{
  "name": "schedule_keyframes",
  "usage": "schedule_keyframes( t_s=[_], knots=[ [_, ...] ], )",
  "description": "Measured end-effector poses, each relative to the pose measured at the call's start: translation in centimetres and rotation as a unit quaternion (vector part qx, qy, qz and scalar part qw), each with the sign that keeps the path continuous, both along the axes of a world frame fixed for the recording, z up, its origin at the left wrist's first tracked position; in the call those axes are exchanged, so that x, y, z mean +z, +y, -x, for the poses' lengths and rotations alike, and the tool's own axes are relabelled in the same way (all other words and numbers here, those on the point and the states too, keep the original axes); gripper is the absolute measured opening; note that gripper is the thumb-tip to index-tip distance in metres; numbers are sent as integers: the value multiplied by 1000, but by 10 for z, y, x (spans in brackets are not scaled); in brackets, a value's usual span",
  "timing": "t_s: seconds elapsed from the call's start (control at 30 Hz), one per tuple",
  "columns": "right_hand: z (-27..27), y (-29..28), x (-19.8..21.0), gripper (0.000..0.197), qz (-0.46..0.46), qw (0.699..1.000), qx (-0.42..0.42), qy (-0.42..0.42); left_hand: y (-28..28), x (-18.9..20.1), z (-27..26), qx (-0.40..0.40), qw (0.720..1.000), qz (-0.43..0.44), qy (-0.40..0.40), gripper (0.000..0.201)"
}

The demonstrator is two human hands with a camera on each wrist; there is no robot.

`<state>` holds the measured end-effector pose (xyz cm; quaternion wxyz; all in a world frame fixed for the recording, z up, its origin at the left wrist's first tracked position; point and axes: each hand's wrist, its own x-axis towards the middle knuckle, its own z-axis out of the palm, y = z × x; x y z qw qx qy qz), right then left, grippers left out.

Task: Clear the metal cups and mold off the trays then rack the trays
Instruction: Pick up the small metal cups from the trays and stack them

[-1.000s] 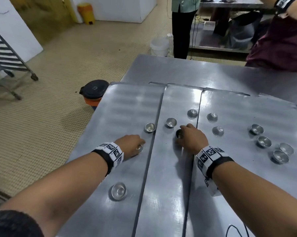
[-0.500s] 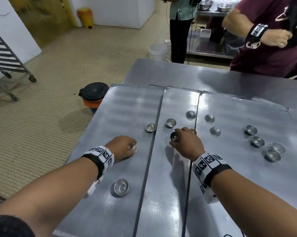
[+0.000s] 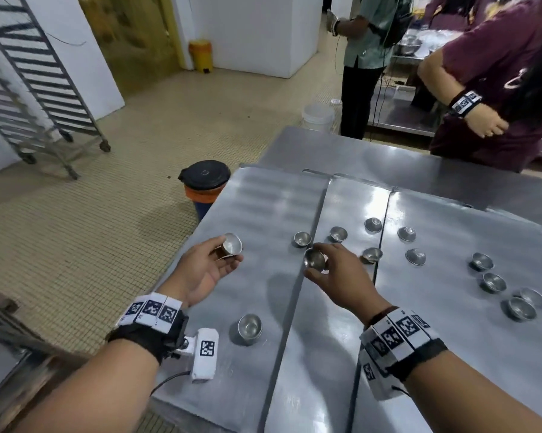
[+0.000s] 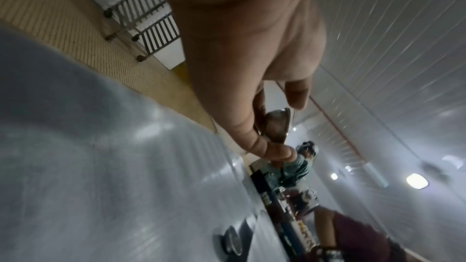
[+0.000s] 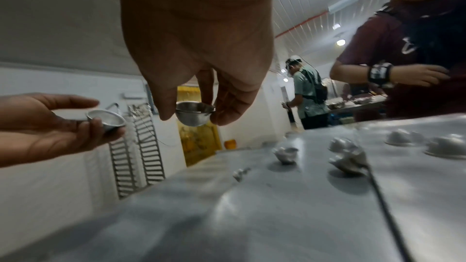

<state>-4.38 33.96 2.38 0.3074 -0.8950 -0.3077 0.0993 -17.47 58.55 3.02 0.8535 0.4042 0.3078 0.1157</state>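
Three flat metal trays lie side by side on the steel table: left tray (image 3: 263, 201), middle tray (image 3: 350, 204), right tray (image 3: 457, 232). My left hand (image 3: 229, 254) is raised palm up over the left tray, pinching a small metal cup (image 3: 232, 243) (image 4: 276, 125). My right hand (image 3: 317, 264) hovers over the seam between the left and middle trays, pinching another cup (image 3: 315, 259) (image 5: 195, 114) by its rim. Several more cups stand on the trays, among them one (image 3: 250, 325) near my left wrist and a cluster (image 3: 494, 282) at the right.
A wheeled tray rack (image 3: 35, 89) stands on the tiled floor at the far left. A black-lidded bin (image 3: 204, 179) sits by the table's left corner, a white bucket (image 3: 318, 115) beyond. One person in maroon (image 3: 497, 73) stands at the table's far side, another in green (image 3: 366, 42) behind.
Both hands have lifted off the trays, each with a cup. The left hand has turned palm up and moved left; the right hand has moved towards it.
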Motion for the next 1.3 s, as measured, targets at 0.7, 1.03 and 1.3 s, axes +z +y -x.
schedule_keyframes(
  t_s=[0.7, 1.03, 1.3],
  knots=[
    [101, 17, 34, 68, -4, 992, 122, -25, -102, -3, 75, -49, 988, 84, -117, 43],
    [-28, -65, -9, 67, 125, 990, -57, 17, -127, -16, 26, 5, 1000, -3, -2, 19],
    [-134, -79, -35, 61, 303, 951, -52, -12, -158, -28, 6, -84, 991, -84, 68, 18]
  ],
)
